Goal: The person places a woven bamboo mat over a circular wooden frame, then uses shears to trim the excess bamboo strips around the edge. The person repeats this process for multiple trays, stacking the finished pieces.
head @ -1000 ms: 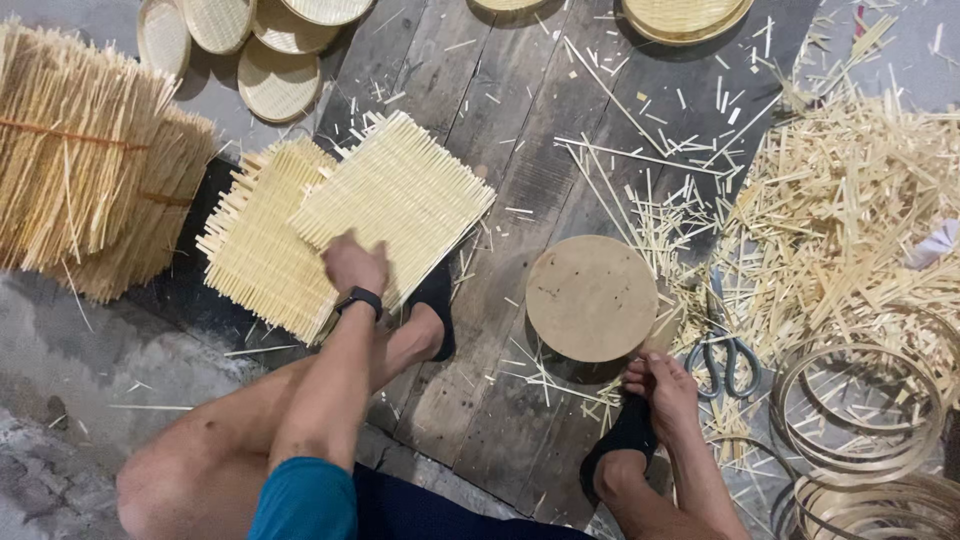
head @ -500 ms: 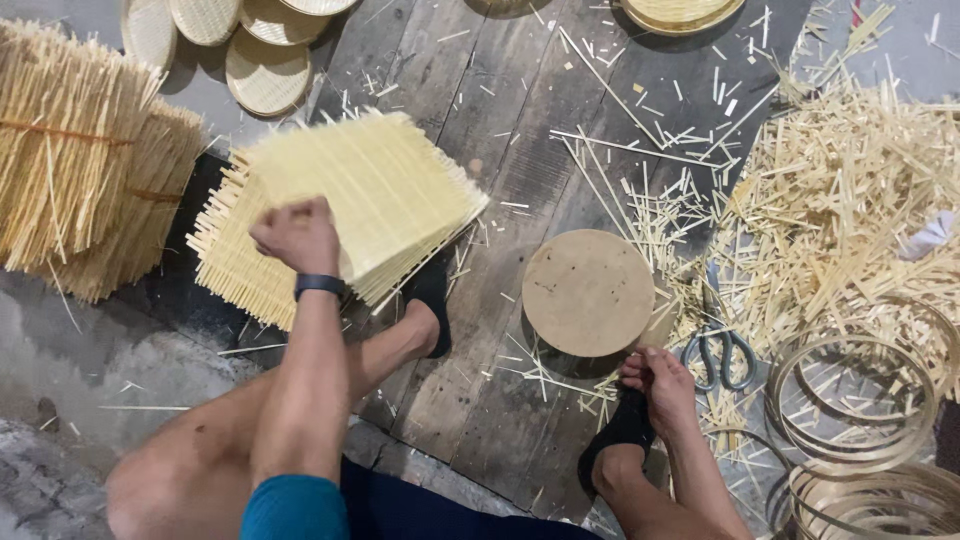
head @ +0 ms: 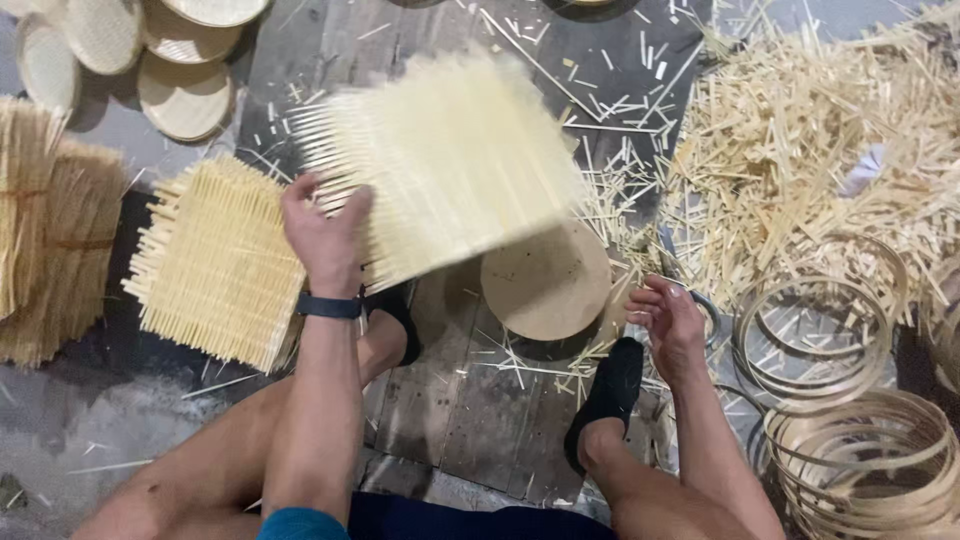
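I am seeing the left hand (head: 322, 236) gripping one woven bamboo mat (head: 450, 165) by its near edge, fingers closed on it, the mat blurring above the fingertips. One more mat (head: 215, 262) is lying just left of that hand. The right hand (head: 668, 318) is hanging half open, holding nothing, its fingers beside one round wooden disc (head: 545, 282). I am counting four round trays (head: 185, 95) at top left.
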